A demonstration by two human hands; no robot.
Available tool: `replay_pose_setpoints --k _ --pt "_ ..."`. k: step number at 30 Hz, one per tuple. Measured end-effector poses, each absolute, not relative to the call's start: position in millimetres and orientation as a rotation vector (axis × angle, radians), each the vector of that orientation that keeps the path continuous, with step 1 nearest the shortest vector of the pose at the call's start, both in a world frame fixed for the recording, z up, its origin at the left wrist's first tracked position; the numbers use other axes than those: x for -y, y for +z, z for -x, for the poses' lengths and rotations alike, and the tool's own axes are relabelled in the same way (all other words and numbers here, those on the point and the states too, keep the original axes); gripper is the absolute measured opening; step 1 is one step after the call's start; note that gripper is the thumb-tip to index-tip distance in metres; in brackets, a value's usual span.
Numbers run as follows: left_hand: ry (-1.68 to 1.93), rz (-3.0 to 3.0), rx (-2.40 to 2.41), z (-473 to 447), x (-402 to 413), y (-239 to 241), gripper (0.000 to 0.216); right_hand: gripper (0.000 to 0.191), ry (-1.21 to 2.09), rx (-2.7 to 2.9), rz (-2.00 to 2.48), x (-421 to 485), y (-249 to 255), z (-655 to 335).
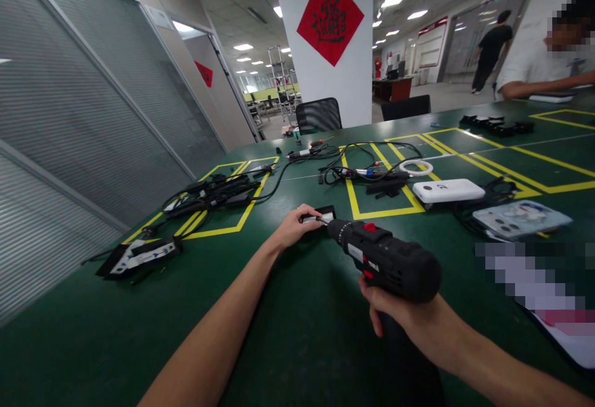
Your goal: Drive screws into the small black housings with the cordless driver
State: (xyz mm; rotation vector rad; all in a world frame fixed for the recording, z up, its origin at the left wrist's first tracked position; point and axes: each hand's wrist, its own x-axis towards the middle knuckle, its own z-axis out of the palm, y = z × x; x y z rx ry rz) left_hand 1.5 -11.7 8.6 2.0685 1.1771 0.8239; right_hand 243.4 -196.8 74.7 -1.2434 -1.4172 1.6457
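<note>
My right hand (400,311) grips the handle of a black cordless drill (388,258) with red buttons. Its bit points left onto a small black part with a white face (320,215) lying on the green table (288,332). My left hand (295,227) pinches that small part at its left end, fingers closed on it and holding it against the table top.
Black parts and cables (214,193) lie at the left inside yellow floor-tape boxes, more black pieces (139,257) nearer the left edge. A white box (449,191), a tape ring (416,168) and a clear tray (520,218) sit right. Another person (543,69) sits at the far right.
</note>
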Motion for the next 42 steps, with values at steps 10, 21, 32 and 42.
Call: replay_pose_setpoints --k 10,21,32,42 --pt "0.855 -2.052 -1.149 -1.8 13.1 8.7 0.026 0.013 1.654 1.391 1.243 197.5 77.7 -244.6" --pt "0.870 -2.061 -1.161 -2.3 12.9 7.5 0.025 0.009 1.654 1.357 1.177 198.5 78.4 -244.1" --pt "0.830 -2.043 -1.180 -3.2 14.3 10.4 0.033 0.011 1.642 1.350 1.194 197.5 79.8 -243.6" --pt "0.796 -2.087 -1.186 -2.2 14.9 8.6 0.032 0.014 1.639 1.352 1.201 197.7 71.7 -243.3"
